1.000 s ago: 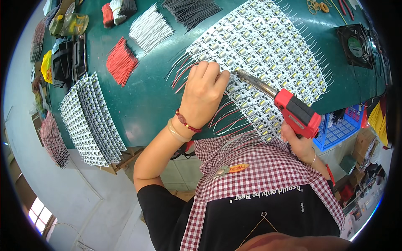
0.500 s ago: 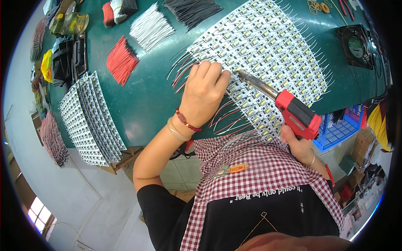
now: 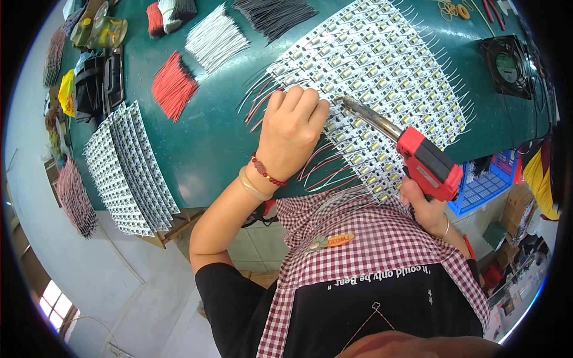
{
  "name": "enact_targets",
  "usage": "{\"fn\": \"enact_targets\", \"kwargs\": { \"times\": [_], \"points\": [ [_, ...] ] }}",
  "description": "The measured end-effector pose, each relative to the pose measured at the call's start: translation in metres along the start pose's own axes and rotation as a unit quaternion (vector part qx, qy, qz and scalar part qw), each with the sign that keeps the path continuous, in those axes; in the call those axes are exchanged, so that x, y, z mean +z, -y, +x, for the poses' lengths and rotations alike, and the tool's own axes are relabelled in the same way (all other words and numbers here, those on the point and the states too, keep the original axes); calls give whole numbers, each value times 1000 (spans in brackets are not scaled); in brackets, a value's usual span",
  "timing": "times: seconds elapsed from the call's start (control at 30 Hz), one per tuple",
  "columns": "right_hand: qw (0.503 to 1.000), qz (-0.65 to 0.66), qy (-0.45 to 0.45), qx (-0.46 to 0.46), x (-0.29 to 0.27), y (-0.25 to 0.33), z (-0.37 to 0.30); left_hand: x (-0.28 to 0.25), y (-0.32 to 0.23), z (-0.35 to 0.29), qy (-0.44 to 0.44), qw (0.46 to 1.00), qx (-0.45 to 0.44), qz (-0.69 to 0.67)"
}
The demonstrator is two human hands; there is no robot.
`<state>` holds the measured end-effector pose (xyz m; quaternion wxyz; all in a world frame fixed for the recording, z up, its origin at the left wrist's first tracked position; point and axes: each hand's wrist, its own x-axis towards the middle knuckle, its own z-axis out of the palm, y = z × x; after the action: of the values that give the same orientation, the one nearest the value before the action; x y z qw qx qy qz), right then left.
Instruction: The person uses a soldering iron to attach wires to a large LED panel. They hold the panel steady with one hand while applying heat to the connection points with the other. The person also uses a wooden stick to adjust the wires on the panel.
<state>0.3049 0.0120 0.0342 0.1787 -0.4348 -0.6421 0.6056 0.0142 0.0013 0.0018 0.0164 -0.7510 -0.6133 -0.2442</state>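
A wide sheet of joined white circuit boards (image 3: pixel 412 77) lies on the green table, each with small yellowish parts and thin wires. My left hand (image 3: pixel 291 126) is closed in a pinch over the sheet's left edge; its fingertips and whatever they hold are hidden. Red and white wires (image 3: pixel 325 170) fan out from the edge beside it. In my right hand (image 3: pixel 425 210) is a red and black soldering gun (image 3: pixel 428 162), gripped by its handle. The gun's tip points left over the boards, a short way from my left fingers; whether it touches a board I cannot tell.
Bundles of red wires (image 3: pixel 173 86), white wires (image 3: pixel 216 39) and black wires (image 3: pixel 274 17) lie beyond my left hand. Stacked board sheets (image 3: pixel 122 173) overhang the table at left. A black fan (image 3: pixel 506 67) stands at far right, above a blue crate (image 3: pixel 486 185).
The soldering gun has shifted slightly to the right, its tip drawing back a little from my left fingers. My left hand has hardly moved.
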Motion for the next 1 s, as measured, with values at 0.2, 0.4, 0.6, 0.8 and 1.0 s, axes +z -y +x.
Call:
{"fn": "enact_targets", "kwargs": {
  "times": [0.2, 0.4, 0.6, 0.8, 1.0],
  "points": [
    [994, 103, -28, 6, -1, 6, 0, 0, 1, 0, -14, 999, 14, 32],
    [986, 161, -36, -26, -10, -3, -6, -9, -6, -3, -76, 997, 5, 26],
    [993, 115, -1, 35, -13, -7, -15, 5, -16, -15, -18, 1000, -2, -19],
    [996, 64, 17, 65, -11, -7, -17, 6, -22, -14, -14, 1000, -7, -22],
    [999, 15, 5, 46, -8, -5, -18, 7, -24, -14, -11, 1000, 0, -16]
  ]
}}
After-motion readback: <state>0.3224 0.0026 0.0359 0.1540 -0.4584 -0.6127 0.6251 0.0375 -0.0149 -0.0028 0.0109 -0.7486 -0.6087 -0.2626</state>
